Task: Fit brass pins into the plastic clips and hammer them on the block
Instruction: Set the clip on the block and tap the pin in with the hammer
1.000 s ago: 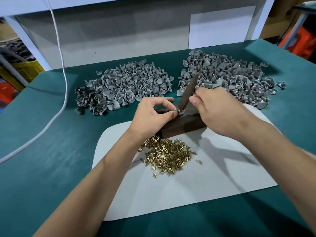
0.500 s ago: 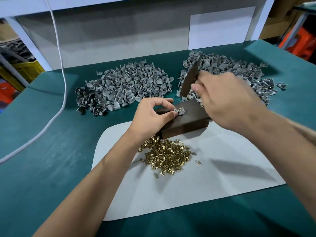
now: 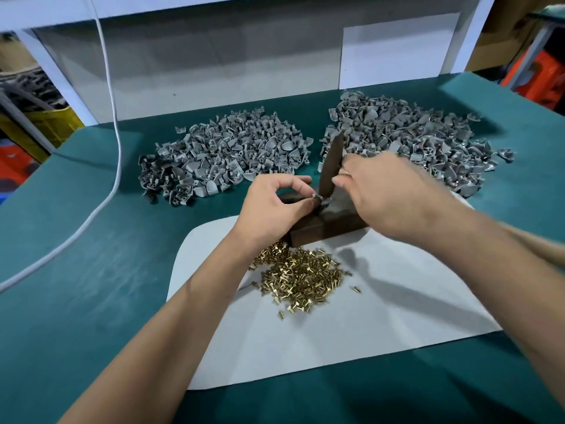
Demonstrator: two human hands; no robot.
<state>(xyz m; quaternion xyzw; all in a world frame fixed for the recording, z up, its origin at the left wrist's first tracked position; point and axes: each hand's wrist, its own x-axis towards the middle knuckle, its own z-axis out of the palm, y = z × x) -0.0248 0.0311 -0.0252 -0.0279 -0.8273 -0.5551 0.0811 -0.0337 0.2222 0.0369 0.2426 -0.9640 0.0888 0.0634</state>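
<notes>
**A:** Why is the left hand (image 3: 269,206) pinched so tight at its fingertips?

**B:** It holds one grey clip (image 3: 319,199) between thumb and forefinger, pressed down on the top of the dark block (image 3: 336,220). That steadies the clip, and I judge also the pin in it, though the pin itself is too small to make out.

**A:** And the right hand (image 3: 388,194)?

**B:** Its fingers are curled round the dark striking tool (image 3: 331,166), which stands steeply tilted with its lower end right at the pinched clip. The hand is blurred, so it reads as mid-blow. The grip sits low on the tool, probably for short, controlled taps so close to the left fingertips.

**A:** Why the block underneath?

**B:** It gives a hard anvil directly below the pinch, so the soft mat doesn't swallow the blow.

**A:** What lies further out?

**B:** Just nearer the person than the block, under the left wrist, the heap of brass pins (image 3: 301,275) lies on a white sheet (image 3: 397,325), within easy reach. Beyond the hands are two piles of clips: one past the left hand (image 3: 226,154), one past the right (image 3: 422,139). Likely one is stock and the other finished pieces, but I can't tell which.
</notes>
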